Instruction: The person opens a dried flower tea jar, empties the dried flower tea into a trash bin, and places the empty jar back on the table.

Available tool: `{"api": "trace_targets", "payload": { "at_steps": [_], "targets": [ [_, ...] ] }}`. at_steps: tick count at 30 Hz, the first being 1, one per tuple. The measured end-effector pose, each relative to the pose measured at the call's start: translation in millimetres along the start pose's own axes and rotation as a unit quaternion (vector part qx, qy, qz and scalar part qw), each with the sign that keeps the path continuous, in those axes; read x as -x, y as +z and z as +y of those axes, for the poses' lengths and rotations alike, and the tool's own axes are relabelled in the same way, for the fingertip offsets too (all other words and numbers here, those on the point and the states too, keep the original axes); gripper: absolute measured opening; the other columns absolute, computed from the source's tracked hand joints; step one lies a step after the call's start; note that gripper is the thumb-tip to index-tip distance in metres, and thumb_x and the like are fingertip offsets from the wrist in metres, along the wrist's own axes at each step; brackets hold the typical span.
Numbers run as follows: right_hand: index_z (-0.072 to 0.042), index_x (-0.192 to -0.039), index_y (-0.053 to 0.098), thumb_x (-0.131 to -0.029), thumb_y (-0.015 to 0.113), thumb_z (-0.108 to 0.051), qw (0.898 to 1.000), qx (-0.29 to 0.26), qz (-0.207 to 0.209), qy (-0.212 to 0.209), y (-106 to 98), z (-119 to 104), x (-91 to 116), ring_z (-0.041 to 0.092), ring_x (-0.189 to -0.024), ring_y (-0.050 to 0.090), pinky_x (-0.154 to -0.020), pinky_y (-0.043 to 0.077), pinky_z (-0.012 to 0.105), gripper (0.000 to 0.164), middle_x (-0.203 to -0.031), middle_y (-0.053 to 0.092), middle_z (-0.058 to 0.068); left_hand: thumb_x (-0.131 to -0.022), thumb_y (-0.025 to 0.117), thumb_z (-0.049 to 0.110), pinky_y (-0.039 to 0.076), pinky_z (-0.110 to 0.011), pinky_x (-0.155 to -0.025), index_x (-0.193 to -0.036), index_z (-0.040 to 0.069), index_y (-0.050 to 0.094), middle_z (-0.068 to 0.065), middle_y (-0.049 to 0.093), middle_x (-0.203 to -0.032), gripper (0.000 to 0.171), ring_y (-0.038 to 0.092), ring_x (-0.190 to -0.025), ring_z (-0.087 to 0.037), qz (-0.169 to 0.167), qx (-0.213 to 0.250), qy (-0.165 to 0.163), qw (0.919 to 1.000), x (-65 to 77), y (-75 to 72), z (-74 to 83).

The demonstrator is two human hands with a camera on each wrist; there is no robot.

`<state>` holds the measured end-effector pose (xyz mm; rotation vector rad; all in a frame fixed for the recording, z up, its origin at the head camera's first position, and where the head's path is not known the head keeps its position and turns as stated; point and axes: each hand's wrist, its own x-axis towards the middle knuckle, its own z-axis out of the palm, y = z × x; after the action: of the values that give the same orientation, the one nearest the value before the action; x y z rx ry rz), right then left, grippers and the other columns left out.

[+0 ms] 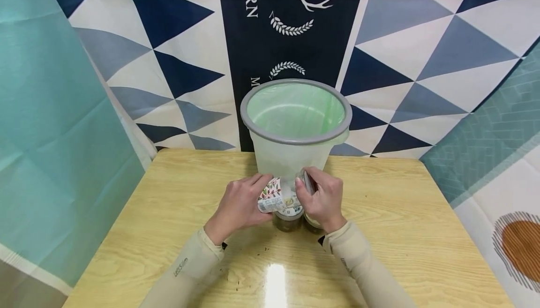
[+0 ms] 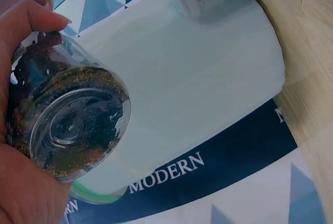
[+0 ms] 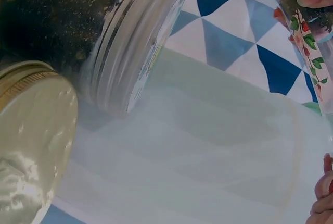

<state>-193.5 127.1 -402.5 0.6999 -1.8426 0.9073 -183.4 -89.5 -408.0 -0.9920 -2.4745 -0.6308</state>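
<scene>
Nearest, pale sleeves (image 1: 187,263) reach in over the wooden table (image 1: 401,214), where dark crumbs (image 1: 237,282) lie scattered between the forearms. Ahead, the left hand (image 1: 242,202) grips a clear jar (image 1: 271,196) tipped on its side above the table. The right hand (image 1: 326,196) pinches a grey lid (image 1: 309,182) at the jar's other end; whether the lid is fully off, I cannot tell. The head view gives the printed label; the left wrist view instead looks onto the jar's base, showing dark, speckled contents against the glass. The right wrist view shows the label's red flowers and green leaves, with a fingertip on the glass.

Below the hands stand two more jars: one with a label on its clear lid (image 1: 288,221), the other (image 1: 313,225) close beside it on the right. Only the right wrist view shows this second jar's gold-edged top (image 3: 36,146); the right hand hides it from the head view.

Just behind stands a whitish bin (image 1: 291,155), its grey rim and green liner visible only from above. Farthest hangs a triangle-patterned cloth (image 1: 185,59).
</scene>
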Motion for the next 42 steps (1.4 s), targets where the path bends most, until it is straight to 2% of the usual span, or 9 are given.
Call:
{"api": "trace_targets", "payload": {
  "at_steps": [5, 10, 13, 17, 21, 25, 30, 38, 42],
  "targets": [
    [-0.005, -0.086, 0.07, -0.085, 0.058, -0.039, 0.998, -0.019, -0.028, -0.046, -2, -8, -8, 0.015, -0.056, 0.059, -0.046, 0.049, 0.033, 0.036, -0.072, 0.068, 0.004, -0.055, 0.095, 0.025, 0.053, -0.023, -0.065, -0.121, 0.013, 0.065, 0.003, 0.073, -0.09, 0.074, 0.065, -0.075, -0.01, -0.029, 0.116, -0.036, 0.9921, 6.7, 2.5, -1.6],
    [-0.007, -0.09, 0.067, -0.085, 0.055, -0.041, 0.996, -0.003, -0.081, -0.045, -5, -7, -10, 0.013, -0.057, 0.056, -0.045, 0.047, 0.03, 0.037, -0.073, 0.064, 0.001, -0.054, 0.094, 0.029, 0.051, -0.024, -0.062, -0.121, 0.017, 0.065, 0.006, 0.073, -0.09, 0.074, 0.064, -0.072, -0.009, -0.017, 0.09, -0.036, 0.9952, 7.0, 0.1, -3.9],
    [-0.008, -0.097, 0.067, -0.093, 0.051, -0.052, 0.992, 0.015, -0.119, -0.033, -9, -6, -8, 0.011, -0.059, 0.054, -0.046, 0.045, 0.026, 0.047, -0.077, 0.064, 0.001, -0.055, 0.095, 0.03, 0.05, -0.023, -0.061, -0.122, 0.017, 0.065, 0.006, 0.073, -0.092, 0.075, 0.064, -0.072, -0.009, -0.021, 0.075, -0.031, 0.9965, 6.1, -0.6, -6.0],
    [-0.011, -0.124, 0.065, -0.1, 0.034, -0.073, 0.982, 0.047, -0.183, -0.002, -19, -9, -3, 0.008, -0.06, 0.046, -0.047, 0.038, 0.022, 0.074, -0.091, 0.062, 0.001, -0.055, 0.095, 0.029, 0.052, -0.024, -0.063, -0.123, 0.014, 0.064, 0.004, 0.074, -0.095, 0.076, 0.066, -0.074, -0.01, -0.021, 0.061, -0.027, 0.9975, 6.5, 0.7, -8.5],
    [-0.014, -0.146, 0.056, -0.1, 0.026, -0.077, 0.975, 0.054, -0.215, 0.023, -31, -14, 0, 0.005, -0.061, 0.04, -0.05, 0.036, 0.021, 0.083, -0.1, 0.061, 0.003, -0.055, 0.094, 0.031, 0.05, -0.022, -0.061, -0.123, 0.014, 0.064, 0.004, 0.074, -0.095, 0.076, 0.065, -0.072, -0.009, -0.019, 0.061, -0.026, 0.9976, 8.8, 5.1, -7.8],
    [-0.012, -0.143, 0.06, -0.103, 0.041, -0.066, 0.973, 0.052, -0.224, 0.032, -37, -14, -4, 0.005, -0.063, 0.043, -0.053, 0.04, 0.023, 0.071, -0.097, 0.063, 0.001, -0.055, 0.094, 0.032, 0.048, -0.02, -0.06, -0.123, 0.016, 0.064, 0.005, 0.073, -0.094, 0.076, 0.063, -0.071, -0.007, -0.02, 0.054, -0.027, 0.998, 8.2, 6.4, -7.2],
    [-0.009, -0.138, 0.062, -0.096, 0.066, -0.043, 0.96, 0.041, -0.273, 0.045, -41, -13, -11, 0.009, -0.077, 0.058, -0.065, 0.052, 0.03, 0.054, -0.105, 0.071, 0.003, -0.056, 0.095, 0.034, 0.048, -0.021, -0.06, -0.124, 0.016, 0.063, 0.005, 0.073, -0.096, 0.077, 0.064, -0.072, -0.007, -0.024, 0.042, -0.024, 0.9985, 7.3, 4.0, -7.8],
    [-0.017, -0.158, 0.041, -0.093, 0.076, -0.035, 0.927, -0.032, -0.368, 0.057, -54, -11, -16, 0.012, -0.103, 0.06, -0.087, 0.057, 0.039, 0.077, -0.126, 0.061, 0.001, -0.055, 0.095, 0.034, 0.048, -0.02, -0.059, -0.123, 0.014, 0.063, 0.004, 0.074, -0.096, 0.078, 0.065, -0.071, -0.008, -0.019, 0.036, -0.015, 0.9991, 10.5, 6.7, -11.0],
    [-0.02, -0.162, 0.035, -0.094, 0.074, -0.037, 0.927, -0.025, -0.368, 0.069, -56, -10, -19, 0.016, -0.108, 0.062, -0.09, 0.058, 0.045, 0.08, -0.13, 0.06, 0.002, -0.055, 0.094, 0.034, 0.047, -0.019, -0.059, -0.123, 0.015, 0.064, 0.005, 0.074, -0.096, 0.077, 0.064, -0.07, -0.008, -0.019, 0.045, -0.023, 0.9986, 10.7, 7.4, -11.7]
  ]
}}
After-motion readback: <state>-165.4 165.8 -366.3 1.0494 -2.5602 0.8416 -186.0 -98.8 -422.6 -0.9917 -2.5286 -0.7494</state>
